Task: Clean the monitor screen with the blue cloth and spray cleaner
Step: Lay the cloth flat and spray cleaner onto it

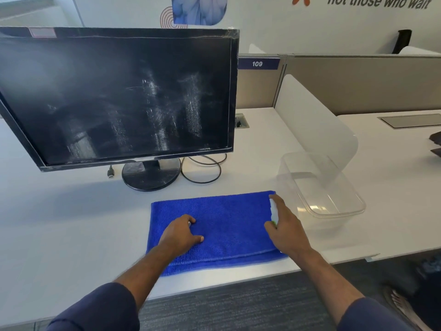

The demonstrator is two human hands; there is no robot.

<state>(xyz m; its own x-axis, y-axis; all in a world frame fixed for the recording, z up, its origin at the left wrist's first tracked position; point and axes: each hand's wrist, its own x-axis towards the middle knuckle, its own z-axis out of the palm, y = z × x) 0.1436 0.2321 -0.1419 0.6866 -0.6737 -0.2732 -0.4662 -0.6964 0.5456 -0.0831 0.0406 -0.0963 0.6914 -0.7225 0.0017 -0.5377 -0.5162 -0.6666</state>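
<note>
You are looking down at a white desk from a head-worn camera. At eleven o'clock in the view stands a black monitor; its dark screen is switched off and marked with pale, streaky smears, thickest toward its right half. The monitor rests on a round black base, with a loose cable coiled on the desk just to the base's right.

Near the centre, toward six o'clock from the monitor, a blue cloth lies folded flat on the desk, close to the near edge.

Your left hand rests palm down on the left part of the cloth, fingers loosely curled and spread, gripping nothing that can be seen.

Your right hand is at the cloth's right edge, at about three o'clock from the left hand. It is wrapped around a small white spray bottle with a bit of green showing near the thumb; most of the bottle is hidden by your fingers, and its nozzle end points away from you.

At two o'clock from the right hand, a clear plastic container sits on the desk, just beside the cloth. Both forearms show dark blue sleeves pushed back.
</note>
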